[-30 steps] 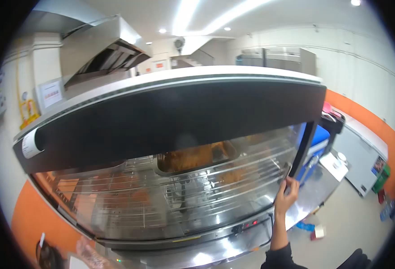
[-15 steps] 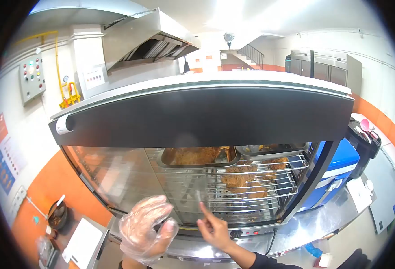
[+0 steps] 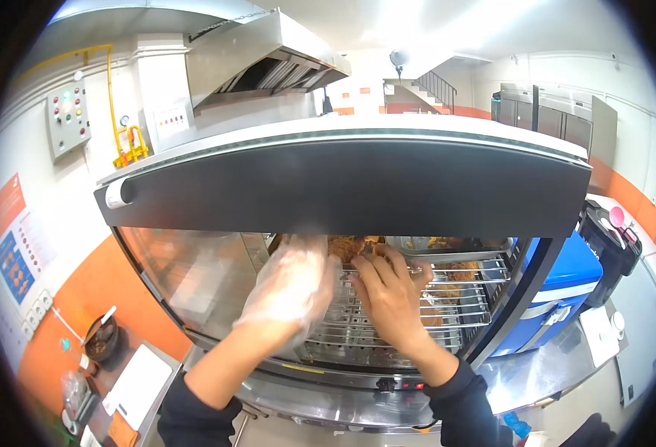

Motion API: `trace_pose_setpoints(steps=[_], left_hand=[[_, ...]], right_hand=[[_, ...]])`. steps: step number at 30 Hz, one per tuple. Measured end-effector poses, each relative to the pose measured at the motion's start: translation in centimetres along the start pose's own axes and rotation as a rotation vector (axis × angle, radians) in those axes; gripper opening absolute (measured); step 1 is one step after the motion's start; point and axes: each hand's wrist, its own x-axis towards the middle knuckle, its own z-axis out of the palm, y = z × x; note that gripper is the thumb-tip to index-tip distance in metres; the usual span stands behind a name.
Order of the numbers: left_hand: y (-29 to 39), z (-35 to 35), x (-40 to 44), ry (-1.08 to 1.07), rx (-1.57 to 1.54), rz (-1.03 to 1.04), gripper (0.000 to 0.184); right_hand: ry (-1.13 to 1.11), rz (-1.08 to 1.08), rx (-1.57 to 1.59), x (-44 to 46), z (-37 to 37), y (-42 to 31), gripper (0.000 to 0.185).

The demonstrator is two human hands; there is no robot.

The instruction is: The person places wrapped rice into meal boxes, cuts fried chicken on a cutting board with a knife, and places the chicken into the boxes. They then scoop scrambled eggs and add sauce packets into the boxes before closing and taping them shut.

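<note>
A person's 2 hands work at the opening of a glass-fronted display cabinet (image 3: pixel 350 182), centre of the frame. The left hand (image 3: pixel 287 279), in a clear plastic glove and blurred, reaches under the cabinet's dark upper panel beside a metal tray (image 3: pixel 274 244) of browned, crumb-coated food (image 3: pixel 344 247); its fingertips are hidden, so its grip cannot be told. The bare right hand (image 3: pixel 391 294) is at the tray's front edge, fingers spread and bent; whether they pinch the rim cannot be told. The tray sits at mid-frame, partly covered by both hands, above a wire rack (image 3: pixel 458 322). A 2nd metal tray (image 3: pixel 454 256) stands just to its right in the picture, with more browned pieces (image 3: pixel 458 274) on the rack below. At right, a blue cooler (image 3: pixel 548 298) stands beside the cabinet. A steel hood (image 3: pixel 242 63) hangs at upper left, near a wall-mounted control box (image 3: pixel 69 119); a white board (image 3: pixel 138 380) lies on a counter at lower left.
</note>
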Motion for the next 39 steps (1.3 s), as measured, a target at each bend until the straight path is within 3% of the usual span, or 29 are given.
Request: trace_pose_setpoints(steps=[1, 3, 7, 14, 20, 24, 28, 30, 34, 36, 39], left_hand=[[0.3, -0.1, 1.2, -0.003, 0.000, -0.002, 0.047], [0.5, -0.3, 3.2, -0.238, 0.050, -0.250, 0.050], [0.4, -0.5, 4.7, -0.333, 0.107, -0.342, 0.048], [-0.4, 1.9, 8.1, 0.005, 0.005, -0.121, 0.049], [-2.9, 5.2, 8.1, 0.236, 0.051, -0.105, 0.048], [-3.1, 4.0, 6.7, -0.018, 0.318, -0.079, 0.046], [-2.7, 2.7, 6.6, -0.138, 0.100, -0.109, 0.041], [-3.0, 3.4, 4.5, 0.076, -0.002, -0.068, 0.032], [-3.3, 4.5, 2.6, 0.219, -0.148, 0.032, 0.032], [-4.3, 5.2, 1.9, 0.532, 0.175, 0.467, 0.037], [-4.9, 5.3, 1.3, 0.720, 0.286, 0.645, 0.047]], right_hand=[[-0.038, -0.048, -0.007, -0.1, 0.2, 0.5, 0.031], [-0.030, -0.049, -0.029, -0.2, -0.3, 0.6, 0.024], [0.013, -0.036, -0.029, -0.5, -1.0, 0.9, 0.020], [0.036, -0.020, 0.038, -0.4, -0.9, 1.4, 0.017], [0.034, -0.015, 0.059, -0.6, -0.6, 1.5, 0.018], [0.044, -0.014, 0.070, -0.7, -0.5, 1.5, 0.020], [0.034, -0.020, 0.079, -0.7, -0.3, 1.7, 0.023], [0.042, -0.028, 0.093, -0.8, -0.2, 1.7, 0.024], [0.040, -0.014, 0.110, -0.9, -0.1, 1.6, 0.024], [0.044, -0.008, 0.112, -0.9, 0.0, 1.5, 0.024], [0.053, 0.008, 0.124, -1.0, 0.0, 1.3, 0.024]])
